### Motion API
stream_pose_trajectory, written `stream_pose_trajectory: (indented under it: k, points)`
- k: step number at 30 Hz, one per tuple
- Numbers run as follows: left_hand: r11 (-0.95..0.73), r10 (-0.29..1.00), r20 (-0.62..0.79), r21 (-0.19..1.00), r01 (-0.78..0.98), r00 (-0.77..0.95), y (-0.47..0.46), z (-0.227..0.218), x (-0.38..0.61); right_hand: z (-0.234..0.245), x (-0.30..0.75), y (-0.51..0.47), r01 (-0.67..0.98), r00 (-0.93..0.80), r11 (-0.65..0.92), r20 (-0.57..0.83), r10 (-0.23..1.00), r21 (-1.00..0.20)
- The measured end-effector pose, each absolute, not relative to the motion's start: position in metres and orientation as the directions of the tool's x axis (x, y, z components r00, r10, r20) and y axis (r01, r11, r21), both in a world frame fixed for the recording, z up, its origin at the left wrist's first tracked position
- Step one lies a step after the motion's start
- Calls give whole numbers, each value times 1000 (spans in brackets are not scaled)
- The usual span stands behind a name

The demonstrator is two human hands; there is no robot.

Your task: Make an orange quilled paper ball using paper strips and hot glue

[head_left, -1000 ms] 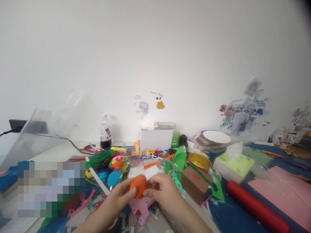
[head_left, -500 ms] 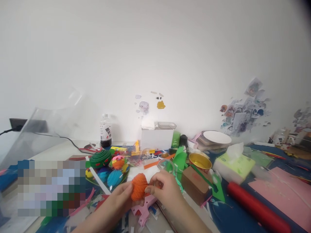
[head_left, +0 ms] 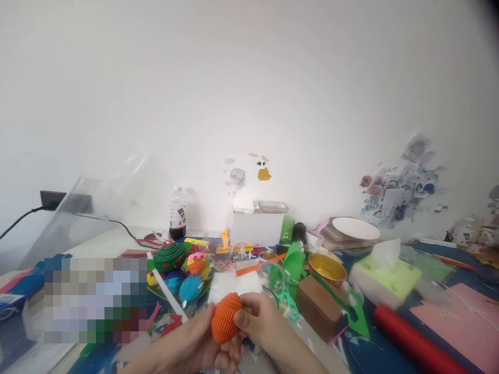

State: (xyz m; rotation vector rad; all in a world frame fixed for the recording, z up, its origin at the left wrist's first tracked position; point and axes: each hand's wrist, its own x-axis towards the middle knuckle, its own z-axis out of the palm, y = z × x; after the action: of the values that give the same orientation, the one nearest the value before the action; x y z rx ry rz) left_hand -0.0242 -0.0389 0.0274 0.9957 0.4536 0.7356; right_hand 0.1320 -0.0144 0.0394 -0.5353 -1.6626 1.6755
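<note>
An orange ridged shape of rolled corrugated paper (head_left: 225,318) is held between my two hands at the lower middle. My left hand (head_left: 205,340) cups it from the left and below, its fingers curled underneath. From the right, my right hand (head_left: 263,319) grips its side, the thumb pressed on the ridges. Beyond the left hand a plate carries several corrugated paper shapes: a green dome (head_left: 169,257), a blue one (head_left: 191,288) and a pink-and-orange ball (head_left: 197,263). Teal-handled scissors (head_left: 287,301) lie just past my right hand.
A brown box (head_left: 318,305), a gold tin (head_left: 328,270) and a tissue pack (head_left: 384,270) stand to the right. A red roll (head_left: 417,337) lies at the lower right. Behind are a bottle (head_left: 178,214) and a white box (head_left: 258,227). Paper scraps litter the table.
Both hands have come lower in view with the orange shape. My left palm has turned up beneath it, covering the spot where a pink tool showed. The view has shifted slightly left.
</note>
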Motion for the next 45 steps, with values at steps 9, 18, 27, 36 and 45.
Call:
stream_pose_trajectory:
  k: [9, 18, 27, 36, 45]
  points:
    - [-62, 977, 70, 997, -45, 202, -26, 35, -25, 29, 124, -5, 66, -252, 244, 221, 942, -967]
    - [-101, 987, 117, 986, -132, 114, -16, 29, -31, 30, 126, -4, -24, -406, 189, 182, 895, -982]
    - [-155, 975, 170, 982, -112, 146, -23, 29, -31, 35, 125, -7, -18, -301, 140, 139, 944, -990]
    - [-427, 879, 401, 903, 50, 259, -22, 27, -45, 33, 135, -6, 287, -387, 667, 554, 737, -687]
    - [-362, 930, 364, 931, -57, 40, -24, 30, -37, 42, 139, -8, 207, -347, 922, 857, 381, -327]
